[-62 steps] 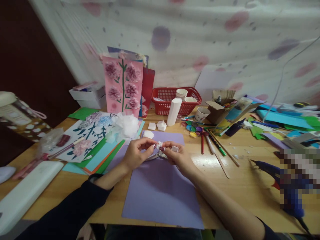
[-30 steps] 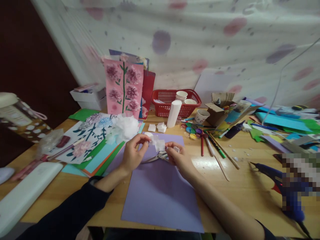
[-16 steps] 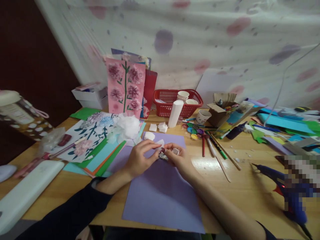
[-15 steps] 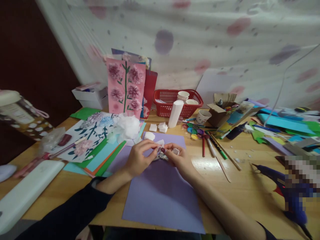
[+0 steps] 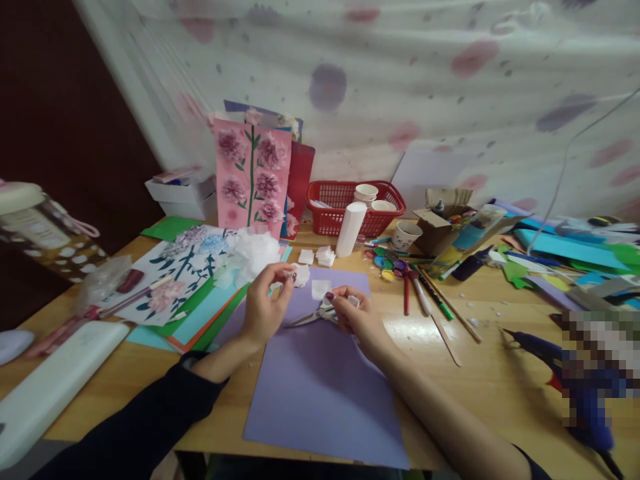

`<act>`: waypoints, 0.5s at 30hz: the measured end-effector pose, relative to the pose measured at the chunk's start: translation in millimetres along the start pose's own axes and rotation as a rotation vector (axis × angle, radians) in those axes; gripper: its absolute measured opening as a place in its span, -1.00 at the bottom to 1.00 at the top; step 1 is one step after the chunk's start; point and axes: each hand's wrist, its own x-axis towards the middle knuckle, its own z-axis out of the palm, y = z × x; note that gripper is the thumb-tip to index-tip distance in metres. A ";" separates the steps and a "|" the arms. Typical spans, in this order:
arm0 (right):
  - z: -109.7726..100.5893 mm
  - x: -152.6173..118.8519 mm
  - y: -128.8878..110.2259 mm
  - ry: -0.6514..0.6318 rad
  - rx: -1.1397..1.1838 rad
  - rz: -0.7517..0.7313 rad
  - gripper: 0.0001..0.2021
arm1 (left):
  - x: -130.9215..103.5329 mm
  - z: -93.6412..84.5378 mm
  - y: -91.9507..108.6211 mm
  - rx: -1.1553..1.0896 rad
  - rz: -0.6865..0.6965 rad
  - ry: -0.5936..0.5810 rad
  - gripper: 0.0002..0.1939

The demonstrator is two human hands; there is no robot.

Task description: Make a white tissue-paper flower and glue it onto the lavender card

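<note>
My left hand (image 5: 267, 303) is raised over the left side of the purple sheet (image 5: 330, 393), thumb and fingertips pinched together; whatever is between them is too small to make out. Beside those fingertips lies a crumpled white paper piece (image 5: 301, 275). My right hand (image 5: 359, 317) pinches a small white paper square (image 5: 321, 288) by its lower right corner. Scissors (image 5: 311, 316) with silver blades point left beneath the square; their handles run under my right fingers, and I cannot tell whether these grip them. Another bit of white shows by the right palm.
Small white paper squares (image 5: 325, 256) and a white paper roll (image 5: 351, 229) stand behind the sheet, before a red basket (image 5: 320, 217) with paper cups. White tissue (image 5: 255, 253) is heaped at left. Paints (image 5: 387, 263), brushes and a glue gun (image 5: 545, 353) lie at right.
My hands were together over the white paper; now they are apart, the left drawn back to the left. The paper square and scissor blades show more fully.
</note>
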 end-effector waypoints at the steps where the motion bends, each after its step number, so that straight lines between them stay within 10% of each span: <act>1: 0.3 -0.4 -0.5 -0.006 -0.005 0.001 -0.67 | -1.3 -0.6 1.6 0.061 0.094 -0.065 -0.86; 7: 2.1 -3.4 -3.6 -0.044 0.021 0.018 -0.62 | -9.1 1.0 9.1 0.096 0.231 -0.323 -0.75; 15: 1.8 -3.8 -2.2 -0.084 0.090 0.041 -0.68 | -9.3 3.9 4.4 0.052 0.189 -0.316 -0.79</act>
